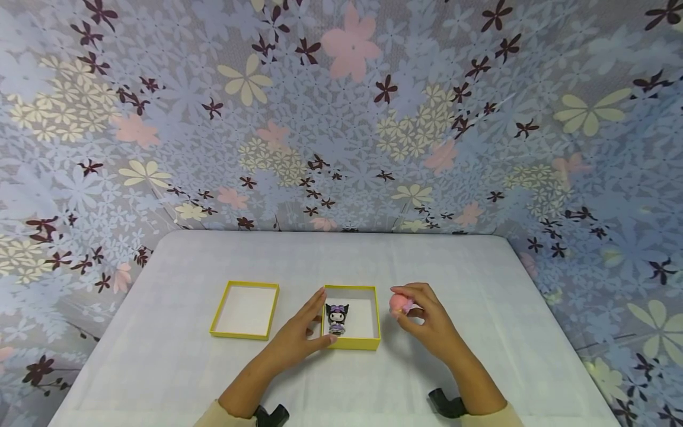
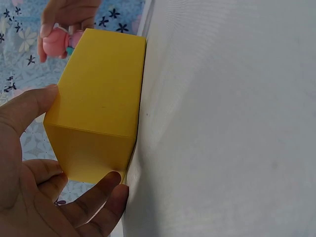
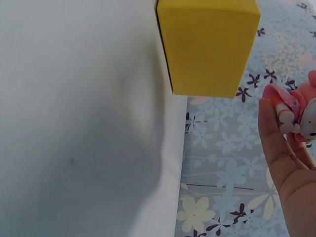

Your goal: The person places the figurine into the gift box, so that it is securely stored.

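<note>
In the head view, a yellow box (image 1: 353, 343) with a white inside stands open-topped on the table. Inside its left part is a small figurine (image 1: 337, 318) with a black-eared hood and a purple bow. My left hand (image 1: 288, 347) holds the box at its left side, thumb at the near corner and forefinger at the far one; the left wrist view shows several fingertips against the yellow wall. Right of the box, apart from it, my right hand (image 1: 434, 326) pinches a pink figurine (image 1: 398, 303). The right wrist view shows part of this figurine's white face (image 3: 309, 121).
Left of the box lies a shallow square yellow-edged lid (image 1: 244, 311), white inside up. Both stand on a white-covered table (image 1: 453, 267). Behind the table hangs a floral cloth (image 1: 341, 118). Black wrist-worn devices (image 1: 447, 404) show near both wrists.
</note>
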`<state>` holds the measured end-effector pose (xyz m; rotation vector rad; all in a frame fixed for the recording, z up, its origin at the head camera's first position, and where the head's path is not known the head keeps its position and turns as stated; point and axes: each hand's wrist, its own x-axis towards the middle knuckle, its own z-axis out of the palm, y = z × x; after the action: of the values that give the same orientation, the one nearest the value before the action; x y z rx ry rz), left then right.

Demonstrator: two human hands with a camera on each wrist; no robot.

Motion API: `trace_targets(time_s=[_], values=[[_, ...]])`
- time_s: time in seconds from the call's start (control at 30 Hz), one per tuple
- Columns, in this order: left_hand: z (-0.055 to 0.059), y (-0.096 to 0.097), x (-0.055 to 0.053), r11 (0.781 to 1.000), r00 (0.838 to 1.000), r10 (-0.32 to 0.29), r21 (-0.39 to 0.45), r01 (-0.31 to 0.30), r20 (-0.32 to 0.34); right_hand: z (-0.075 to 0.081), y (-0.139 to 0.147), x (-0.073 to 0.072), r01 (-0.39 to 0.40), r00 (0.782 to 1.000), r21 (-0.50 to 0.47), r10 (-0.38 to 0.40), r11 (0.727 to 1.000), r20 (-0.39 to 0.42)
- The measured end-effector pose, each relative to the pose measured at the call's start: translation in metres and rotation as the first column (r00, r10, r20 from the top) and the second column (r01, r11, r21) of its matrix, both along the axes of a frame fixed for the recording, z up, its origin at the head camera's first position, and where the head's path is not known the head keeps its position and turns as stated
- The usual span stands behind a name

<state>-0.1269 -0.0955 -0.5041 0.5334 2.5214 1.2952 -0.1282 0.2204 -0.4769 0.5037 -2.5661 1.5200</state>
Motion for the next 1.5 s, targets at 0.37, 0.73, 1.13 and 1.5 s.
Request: trace_targets(time_s=[0.37,0.73,1.13,1.5], values=[[0.001,0.001,0.000,1.000,1.000,0.002,0.000,-0.002,0.006,-0.002,-0.007,-0.004,-0.036,0.999,-0.004,0.036,0.999,-0.025],[0.002,0.001,-0.001,1.000,1.000,-0.001,0.009,0.001,0.009,-0.005,-0.013,-0.006,-0.116,0.992,-0.005,0.116,0.993,0.044],[0.000,0.002,-0.001,1.000,1.000,0.002,-0.006,-0.002,0.002,0.000,-0.018,-0.007,-0.181,0.982,0.018,0.180,0.983,0.051],[0.000,0.001,-0.001,1.000,1.000,0.008,-0.026,-0.008,-0.001,0.003,-0.026,-0.008,-0.167,0.985,0.087,0.161,0.982,0.069]])
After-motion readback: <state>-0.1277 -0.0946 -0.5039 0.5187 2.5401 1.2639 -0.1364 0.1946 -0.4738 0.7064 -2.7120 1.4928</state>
